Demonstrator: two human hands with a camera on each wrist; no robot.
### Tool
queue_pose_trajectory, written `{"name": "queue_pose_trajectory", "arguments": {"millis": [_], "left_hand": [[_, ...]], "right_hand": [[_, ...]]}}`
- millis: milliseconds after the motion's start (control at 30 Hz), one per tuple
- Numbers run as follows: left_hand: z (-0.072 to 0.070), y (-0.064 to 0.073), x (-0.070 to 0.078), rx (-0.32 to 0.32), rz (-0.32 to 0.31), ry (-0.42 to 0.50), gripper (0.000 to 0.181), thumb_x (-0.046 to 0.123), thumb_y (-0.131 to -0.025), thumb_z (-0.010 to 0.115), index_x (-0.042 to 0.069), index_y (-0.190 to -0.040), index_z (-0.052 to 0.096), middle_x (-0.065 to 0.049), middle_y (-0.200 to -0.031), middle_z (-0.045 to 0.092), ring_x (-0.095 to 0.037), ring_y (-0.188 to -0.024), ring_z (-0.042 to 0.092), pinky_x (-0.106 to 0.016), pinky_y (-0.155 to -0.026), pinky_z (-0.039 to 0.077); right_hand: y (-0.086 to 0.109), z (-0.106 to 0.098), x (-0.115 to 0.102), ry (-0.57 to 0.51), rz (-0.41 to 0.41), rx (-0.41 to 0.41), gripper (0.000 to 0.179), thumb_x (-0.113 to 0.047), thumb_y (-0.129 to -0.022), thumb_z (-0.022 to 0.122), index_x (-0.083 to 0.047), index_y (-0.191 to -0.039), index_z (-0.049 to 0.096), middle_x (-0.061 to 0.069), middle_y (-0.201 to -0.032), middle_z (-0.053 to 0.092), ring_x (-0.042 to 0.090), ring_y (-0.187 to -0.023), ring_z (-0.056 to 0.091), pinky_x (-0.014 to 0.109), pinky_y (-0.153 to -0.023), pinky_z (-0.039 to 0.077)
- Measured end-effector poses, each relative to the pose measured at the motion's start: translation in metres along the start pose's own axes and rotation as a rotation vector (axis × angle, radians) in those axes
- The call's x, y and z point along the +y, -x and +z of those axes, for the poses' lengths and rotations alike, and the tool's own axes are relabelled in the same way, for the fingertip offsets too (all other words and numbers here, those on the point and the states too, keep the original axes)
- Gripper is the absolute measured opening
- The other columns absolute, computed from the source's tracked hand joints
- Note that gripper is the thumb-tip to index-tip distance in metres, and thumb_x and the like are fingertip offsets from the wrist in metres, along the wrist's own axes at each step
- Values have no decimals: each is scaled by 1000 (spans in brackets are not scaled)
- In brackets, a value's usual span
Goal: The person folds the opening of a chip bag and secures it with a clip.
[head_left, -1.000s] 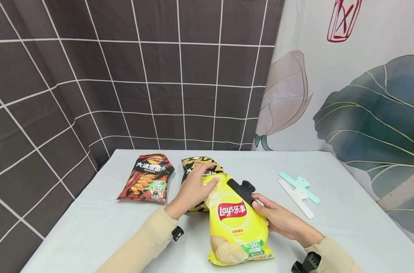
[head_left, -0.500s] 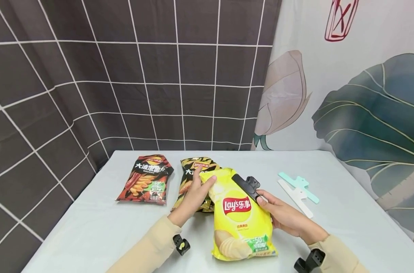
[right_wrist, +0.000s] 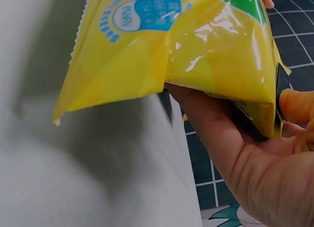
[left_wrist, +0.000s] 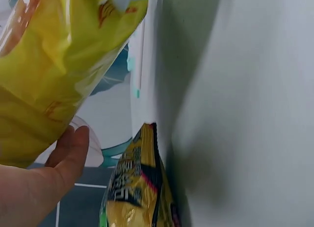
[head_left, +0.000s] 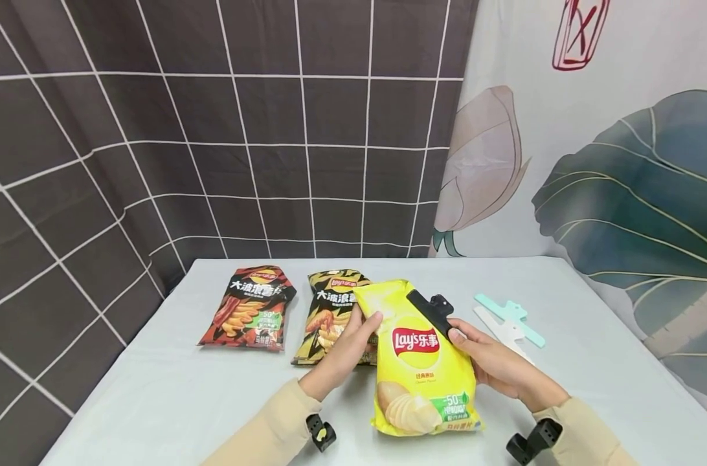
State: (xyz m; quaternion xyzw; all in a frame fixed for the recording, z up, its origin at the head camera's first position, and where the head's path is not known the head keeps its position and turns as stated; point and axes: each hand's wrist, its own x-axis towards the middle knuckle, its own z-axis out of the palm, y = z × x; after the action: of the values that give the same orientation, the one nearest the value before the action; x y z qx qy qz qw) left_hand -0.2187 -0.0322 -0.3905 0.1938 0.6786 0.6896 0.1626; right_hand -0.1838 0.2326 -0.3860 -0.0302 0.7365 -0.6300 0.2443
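Observation:
A yellow bag of potato chips (head_left: 425, 375) is tilted over the table, casting a shadow in the right wrist view. A black bag clip (head_left: 429, 313) sits slantwise across its upper right corner. My right hand (head_left: 502, 362) grips the bag's right side, its thumb on the clip's lower end and its fingers underneath. On the left edge, my left hand (head_left: 343, 355) holds the bag, thumb at the front; in the left wrist view its bent fingers (left_wrist: 73, 151) show behind the yellow film. A black-and-gold chip bag (head_left: 330, 317) lies just behind the left hand, partly hidden.
A red chip bag (head_left: 251, 309) lies at the back left of the white table (head_left: 173, 382). To the right are a white bag clip (head_left: 505, 329) and a mint-green bag clip (head_left: 513, 314), side by side. A dark checked cloth (head_left: 272, 162) hangs behind.
The yellow bag with its clip has shifted right and slightly up, together with the right hand. My left hand has come down from its top onto its left edge, uncovering more of the black-and-gold bag.

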Motion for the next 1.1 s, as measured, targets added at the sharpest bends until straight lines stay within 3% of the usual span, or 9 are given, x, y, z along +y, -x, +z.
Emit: {"name": "queue_pose_trajectory", "arguments": {"millis": [300, 533, 733, 867, 1100], "left_hand": [[13, -8, -1, -58, -42, 126, 61, 44, -102, 36, 28, -153, 8, -15, -145, 39, -24, -120, 51, -35, -86, 53], [23, -19, -3, -57, -82, 230, 66, 48, -100, 38, 30, -155, 5, -13, -148, 34, -28, -123, 48, -46, -90, 52], [31, -27, -7, -38, -119, 242, 65, 53, -99, 38, 37, -154, 7, -14, -145, 37, -28, -121, 49, -46, -89, 50], [36, -34, -8, -10, -132, 253, 69, 55, -98, 39, 36, -154, 5, -12, -151, 34, -30, -126, 47, -47, -95, 47], [46, -48, -11, 93, -164, 285, 71, 54, -97, 41, 30, -155, 8, -11, -154, 32, -34, -139, 34, -59, -112, 26]], "right_hand": [[-2, -13, 0, 20, 14, 81, 75, -51, -98, 43, -14, -154, 9, 9, -122, 58, 18, -90, 64, 32, -77, 56], [-5, -23, 2, 20, 19, 148, 74, -52, -97, 45, -17, -154, 14, 10, -121, 57, 18, -92, 64, 33, -79, 57], [-10, -31, 3, 29, 51, 196, 78, -55, -96, 43, -20, -156, 7, 9, -117, 58, 17, -88, 63, 33, -76, 56], [-14, -37, 2, 36, 59, 215, 78, -56, -96, 42, -20, -156, 7, 7, -113, 60, 16, -86, 64, 33, -75, 56], [-25, -47, 0, 78, 54, 277, 68, -54, -97, 41, -17, -151, 20, 6, -104, 62, 18, -81, 65, 34, -71, 57]]}}
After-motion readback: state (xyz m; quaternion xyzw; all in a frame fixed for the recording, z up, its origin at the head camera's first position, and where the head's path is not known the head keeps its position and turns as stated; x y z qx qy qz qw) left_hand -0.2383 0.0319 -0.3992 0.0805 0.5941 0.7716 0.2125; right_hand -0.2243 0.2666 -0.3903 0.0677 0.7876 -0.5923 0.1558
